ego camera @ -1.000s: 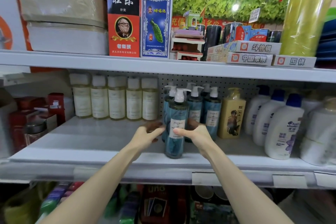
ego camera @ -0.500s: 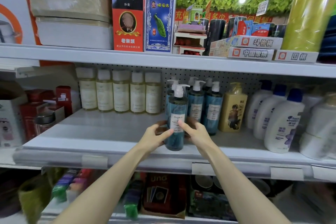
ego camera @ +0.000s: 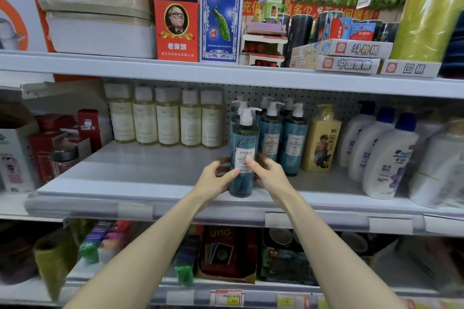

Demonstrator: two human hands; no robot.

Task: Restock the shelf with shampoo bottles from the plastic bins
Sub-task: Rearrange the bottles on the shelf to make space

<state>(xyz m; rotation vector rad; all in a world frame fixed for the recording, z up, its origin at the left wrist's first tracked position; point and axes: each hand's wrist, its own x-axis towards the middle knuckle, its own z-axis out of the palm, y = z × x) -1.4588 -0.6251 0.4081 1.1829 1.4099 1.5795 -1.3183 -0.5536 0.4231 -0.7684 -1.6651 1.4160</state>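
A blue pump bottle (ego camera: pixel 242 158) labelled ZHIDUO stands upright near the front edge of the middle shelf (ego camera: pixel 125 178). Its base is on the shelf board and its white pump nozzle points right. Both hands hold it low on the body. The left hand (ego camera: pixel 213 178) wraps the bottle's left side, fingers curled behind it and thumb laid across the bottom of the white label. The right hand (ego camera: pixel 270 175) wraps the right side in the same way, its thumb touching the label's right edge.

Just behind and to the right of that bottle stand more blue pump bottles (ego camera: pixel 292 143) of the same kind, packed close together; how many there are I cannot tell. Further right of it is 1 yellow bottle (ego camera: pixel 320 140) with a figure on its front, then 3 white bottles with blue caps (ego camera: pixel 386 158). Left of the held bottle, back against the perforated panel (ego camera: pixel 326 100), 5 pale bottles (ego camera: pixel 168 118) with white caps stand touching in 1 line. Well to its left are red boxes (ego camera: pixel 62 138).

Above the bottle, on the upper shelf (ego camera: pixel 100 68), a red-and-black card box (ego camera: pixel 177 7) and a blue box (ego camera: pixel 222 12) stand side by side. Below it, on the lower shelf (ego camera: pixel 113 291), sits a red UNO box (ego camera: pixel 223 251), blurred.
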